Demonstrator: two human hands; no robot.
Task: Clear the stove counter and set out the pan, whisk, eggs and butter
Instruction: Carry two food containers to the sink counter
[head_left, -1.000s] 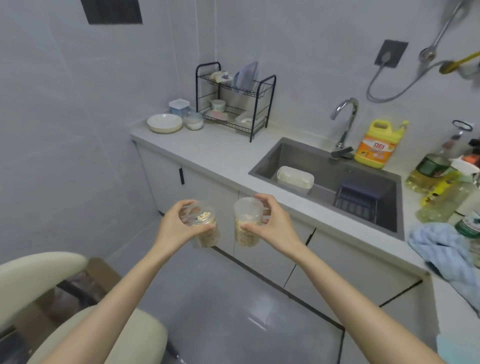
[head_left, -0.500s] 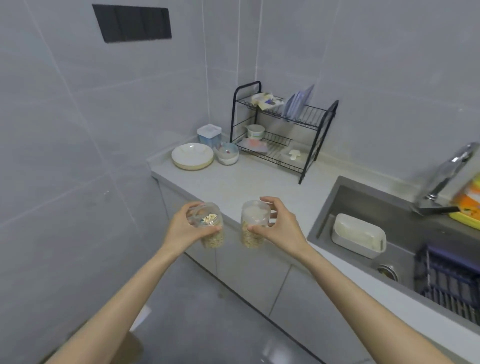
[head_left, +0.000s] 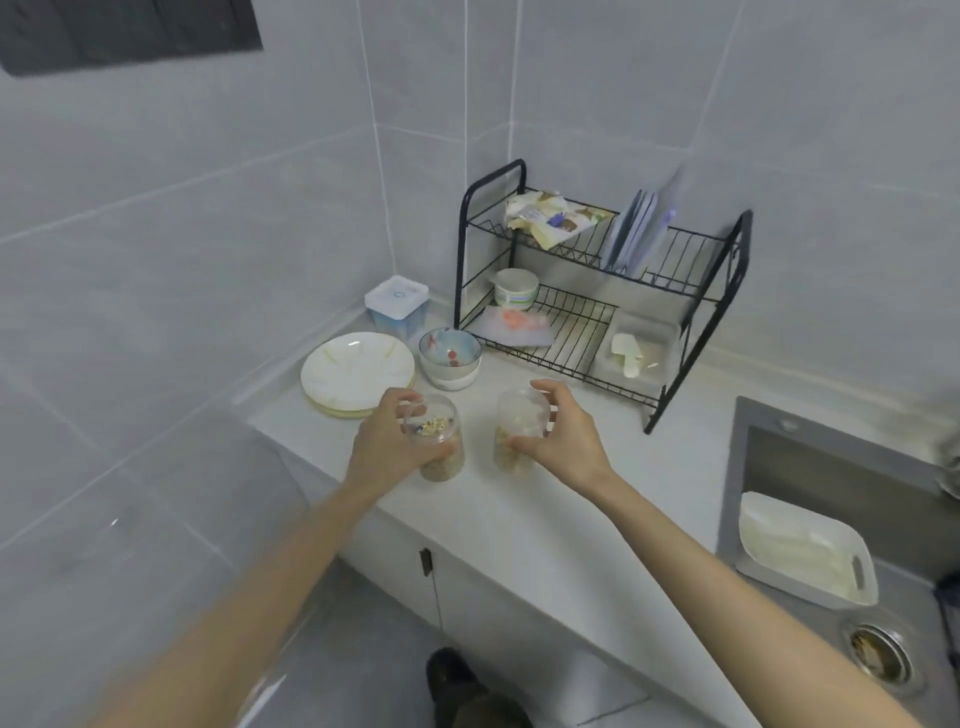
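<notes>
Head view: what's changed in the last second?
The left jar and right jar have been carried from over the floor to the counter corner, by the plates. Whether they rest on it is unclear. Unchanged: the left hand grips one, the right hand the other.

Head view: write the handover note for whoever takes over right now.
Left hand grips the left jar, clear and part full of grains. Right hand grips the right jar, likewise.
Both jars are over the counter, in front of the plates and bowl, left of the dish rack. Whether they have touched down cannot be told.
Done: both jars are at this counter end.
Left: release them. Pan, whisk, eggs and butter are not in view.
</notes>
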